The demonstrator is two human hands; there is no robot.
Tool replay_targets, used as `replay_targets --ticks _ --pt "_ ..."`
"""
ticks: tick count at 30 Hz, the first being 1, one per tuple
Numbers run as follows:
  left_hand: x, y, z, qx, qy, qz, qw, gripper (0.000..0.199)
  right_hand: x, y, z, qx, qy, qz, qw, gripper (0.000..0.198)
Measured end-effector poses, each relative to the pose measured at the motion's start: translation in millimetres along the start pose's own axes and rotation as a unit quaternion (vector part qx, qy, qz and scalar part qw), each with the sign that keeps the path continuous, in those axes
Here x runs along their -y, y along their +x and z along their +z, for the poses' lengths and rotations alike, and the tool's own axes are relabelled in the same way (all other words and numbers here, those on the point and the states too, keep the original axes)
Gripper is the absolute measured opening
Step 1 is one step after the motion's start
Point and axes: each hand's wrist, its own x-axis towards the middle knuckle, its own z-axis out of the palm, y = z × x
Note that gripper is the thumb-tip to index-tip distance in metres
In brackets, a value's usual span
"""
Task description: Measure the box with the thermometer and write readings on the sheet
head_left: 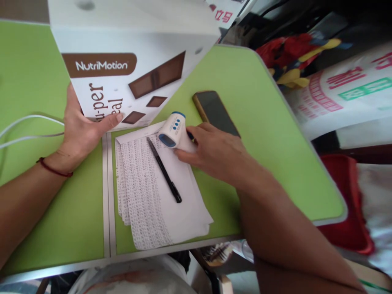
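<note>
My left hand (84, 128) grips the lower edge of a large white NutriMotion box (122, 36), thumb on its printed front and the other fingers hidden behind or under it. The box leans at a tilt over the back of the green table. In my right hand (211, 149) is a white and blue infrared thermometer (173, 132), held by its handle, its small screen facing me. Under the thermometer lies a stack of handwritten sheets (143, 200). A black pen (165, 170) rests across the sheets, touched by neither hand.
A phone in a yellowish case (216, 110) lies on the green table (275, 163) beyond my right hand. White cables (33, 118) run in from the left. Past the table's right edge are a red bin (346, 204) and a white printed sack (346, 90).
</note>
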Motion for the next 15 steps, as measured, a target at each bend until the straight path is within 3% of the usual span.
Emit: replay_targets --ticks 4,7,9,12,15 --pt "-3 -1 0 -0.036 -0.018 0.004 0.999 0.067 -5 1 4 -0.103 0.081 0.004 0.991 0.034" --pt "-8 -2 4 -0.101 -0.124 0.026 0.987 0.056 6 -8 1 -0.183 0.255 0.012 0.949 0.039" --pt "-13 -3 8 -0.112 -0.237 0.031 0.964 0.049 19 -21 -3 -0.189 0.44 -0.019 0.878 0.034" --pt "-22 -8 13 -0.064 -0.341 -0.015 0.938 0.035 40 -45 -3 -0.014 0.675 -0.095 0.731 0.028" --pt "-28 -15 15 -0.027 -0.349 -0.076 0.934 0.03 53 -63 3 0.115 0.764 -0.101 0.627 0.03"
